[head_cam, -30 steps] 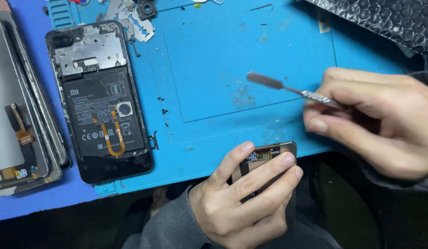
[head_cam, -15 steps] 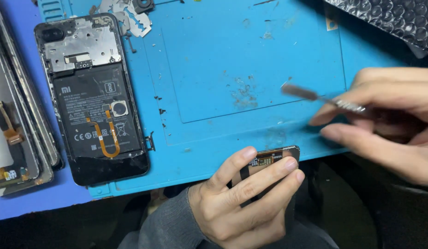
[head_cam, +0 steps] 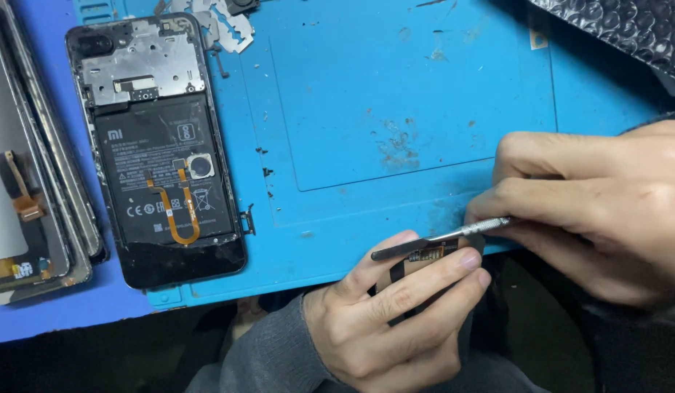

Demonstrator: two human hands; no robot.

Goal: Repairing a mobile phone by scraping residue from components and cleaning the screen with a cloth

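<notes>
My right hand [head_cam: 599, 211] pinches a thin metal spudger [head_cam: 441, 239], its flat tip laid across the small dark part [head_cam: 425, 256] my left hand [head_cam: 385, 320] clamps at the blue mat's [head_cam: 396, 80] near edge. I see bare mat above both hands; the opened phone [head_cam: 159, 145] lies well apart, far left.
</notes>
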